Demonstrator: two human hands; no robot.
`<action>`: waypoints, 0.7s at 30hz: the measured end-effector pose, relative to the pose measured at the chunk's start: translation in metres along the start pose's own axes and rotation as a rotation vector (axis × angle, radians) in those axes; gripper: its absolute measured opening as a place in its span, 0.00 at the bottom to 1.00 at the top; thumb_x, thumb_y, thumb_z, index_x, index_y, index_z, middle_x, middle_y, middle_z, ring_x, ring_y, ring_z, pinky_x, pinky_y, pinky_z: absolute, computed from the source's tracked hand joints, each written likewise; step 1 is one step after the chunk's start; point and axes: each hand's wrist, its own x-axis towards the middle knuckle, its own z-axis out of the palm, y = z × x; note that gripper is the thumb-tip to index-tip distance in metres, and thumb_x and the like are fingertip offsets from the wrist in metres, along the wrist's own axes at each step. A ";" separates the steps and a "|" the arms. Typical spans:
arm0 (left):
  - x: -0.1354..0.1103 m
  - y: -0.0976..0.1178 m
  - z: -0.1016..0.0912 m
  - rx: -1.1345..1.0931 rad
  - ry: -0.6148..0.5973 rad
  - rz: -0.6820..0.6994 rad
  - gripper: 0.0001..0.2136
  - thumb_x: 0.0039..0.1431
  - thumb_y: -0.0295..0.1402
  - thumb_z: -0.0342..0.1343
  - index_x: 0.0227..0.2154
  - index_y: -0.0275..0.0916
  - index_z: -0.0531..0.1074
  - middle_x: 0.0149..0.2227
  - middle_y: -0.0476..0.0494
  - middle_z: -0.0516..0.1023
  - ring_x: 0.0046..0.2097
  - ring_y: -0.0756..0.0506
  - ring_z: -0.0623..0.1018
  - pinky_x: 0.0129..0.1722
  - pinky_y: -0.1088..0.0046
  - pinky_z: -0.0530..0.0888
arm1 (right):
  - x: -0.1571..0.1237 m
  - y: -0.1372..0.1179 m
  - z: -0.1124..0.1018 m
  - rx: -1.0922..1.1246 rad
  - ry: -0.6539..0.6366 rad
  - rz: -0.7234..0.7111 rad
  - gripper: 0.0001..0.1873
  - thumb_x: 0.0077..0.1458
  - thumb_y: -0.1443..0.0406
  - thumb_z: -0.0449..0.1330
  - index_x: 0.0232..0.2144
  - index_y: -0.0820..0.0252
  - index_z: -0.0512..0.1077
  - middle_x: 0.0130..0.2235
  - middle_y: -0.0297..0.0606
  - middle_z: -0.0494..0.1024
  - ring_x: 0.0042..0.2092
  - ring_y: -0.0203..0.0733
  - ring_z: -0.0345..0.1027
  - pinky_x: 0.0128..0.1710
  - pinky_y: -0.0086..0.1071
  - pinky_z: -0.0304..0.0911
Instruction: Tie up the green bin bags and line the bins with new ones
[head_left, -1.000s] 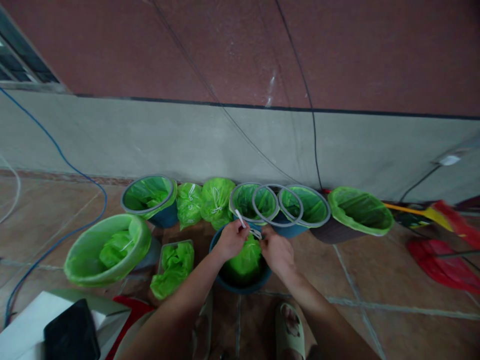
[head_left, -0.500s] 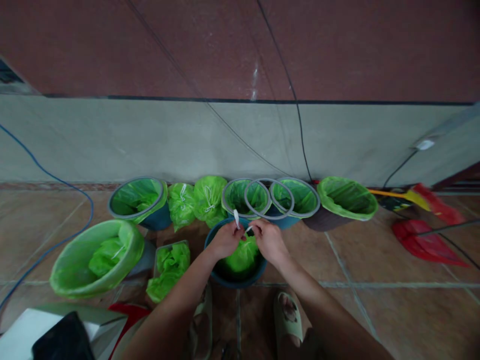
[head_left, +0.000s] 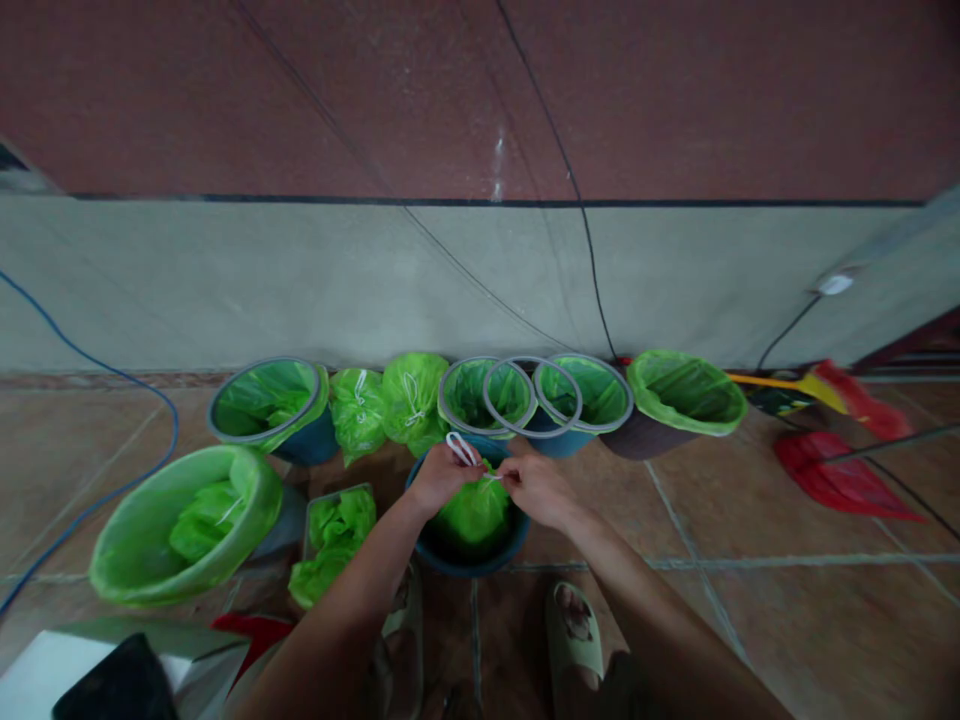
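Observation:
In front of me a dark blue bin (head_left: 463, 568) stands on the tiles with a green garbage bag (head_left: 474, 515) inside, gathered at its neck. My left hand (head_left: 441, 478) is closed on the bag's white drawstring (head_left: 463, 449), a loop of which sticks up above the fingers. My right hand (head_left: 534, 488) pinches the same string on the right side of the neck. Both hands are just over the bin's opening, close together. Two tied green bags (head_left: 412, 400) with white strings rest against the wall behind, left of the bin.
Lined bins (head_left: 686, 392) stand along the wall, with a loose grey ring (head_left: 531, 433) across two rims. On the left are a large lined bin (head_left: 112, 560), a small container of green bags (head_left: 337, 530), a white box (head_left: 56, 665) and a blue cable (head_left: 97, 357). A red dustpan (head_left: 832, 475) lies right.
My hands have come slightly closer together and lower at the bag's neck. The drawstring loop now stands out more above my left hand. The view has shifted a little.

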 end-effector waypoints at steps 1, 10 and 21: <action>0.000 0.001 0.000 0.087 -0.009 0.037 0.04 0.41 0.26 0.60 0.21 0.35 0.71 0.21 0.51 0.72 0.26 0.51 0.71 0.30 0.75 0.67 | 0.001 0.001 0.000 -0.022 0.003 0.010 0.13 0.51 0.71 0.55 0.32 0.56 0.79 0.31 0.38 0.81 0.35 0.40 0.73 0.35 0.29 0.60; -0.010 0.001 0.002 0.602 -0.021 0.524 0.12 0.51 0.18 0.46 0.33 0.39 0.70 0.33 0.48 0.73 0.37 0.49 0.73 0.39 0.74 0.69 | 0.006 -0.002 0.005 0.181 0.132 -0.058 0.15 0.53 0.72 0.50 0.35 0.58 0.76 0.37 0.38 0.80 0.40 0.41 0.72 0.40 0.31 0.61; -0.009 0.007 0.012 0.133 0.128 0.390 0.05 0.56 0.29 0.53 0.35 0.39 0.71 0.32 0.49 0.74 0.32 0.50 0.75 0.34 0.74 0.73 | 0.007 -0.011 0.002 0.915 0.011 0.009 0.18 0.51 0.52 0.59 0.22 0.61 0.69 0.16 0.26 0.60 0.19 0.28 0.51 0.19 0.25 0.47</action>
